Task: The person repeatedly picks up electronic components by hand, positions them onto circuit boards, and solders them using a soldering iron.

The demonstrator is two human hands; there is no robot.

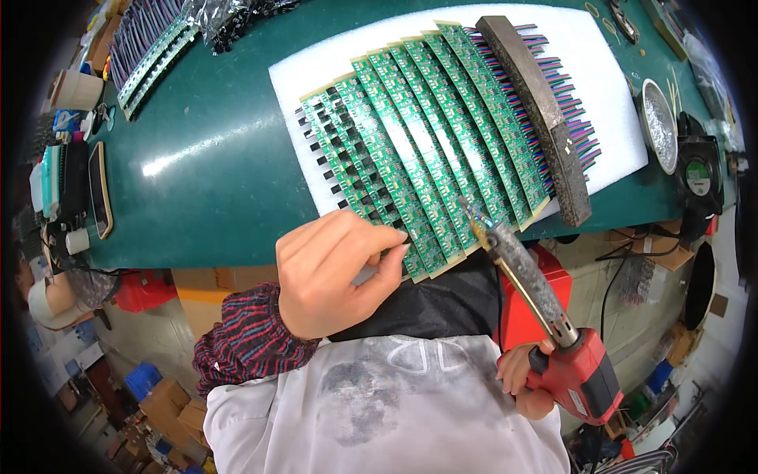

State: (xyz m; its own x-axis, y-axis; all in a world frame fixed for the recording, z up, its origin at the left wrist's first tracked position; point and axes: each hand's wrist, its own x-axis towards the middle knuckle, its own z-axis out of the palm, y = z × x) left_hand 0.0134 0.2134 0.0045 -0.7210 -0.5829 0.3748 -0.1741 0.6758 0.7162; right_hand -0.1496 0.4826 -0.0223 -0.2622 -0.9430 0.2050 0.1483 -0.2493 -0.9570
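My left hand [335,265] is closed in a pinch at the near edge of the green circuit boards [422,146]. Thumb and forefinger meet there; what they hold, if anything, is too small to make out. The boards lie side by side in long strips on a white foam sheet [616,103]. Small black components [332,146] sit along the leftmost strips. On the right, my right hand [525,379] grips a red and black soldering gun [588,379] by its handle. Its long barrel slants up and left, with the tip over the near ends of the boards.
A heavy metal bar [537,110] lies across coloured wires [572,107] right of the boards. Beyond it stand a silvery bowl [658,126] and a black fan [699,174]. At left are a phone [100,189] and another wired board bundle [154,67]. The table is green [213,205].
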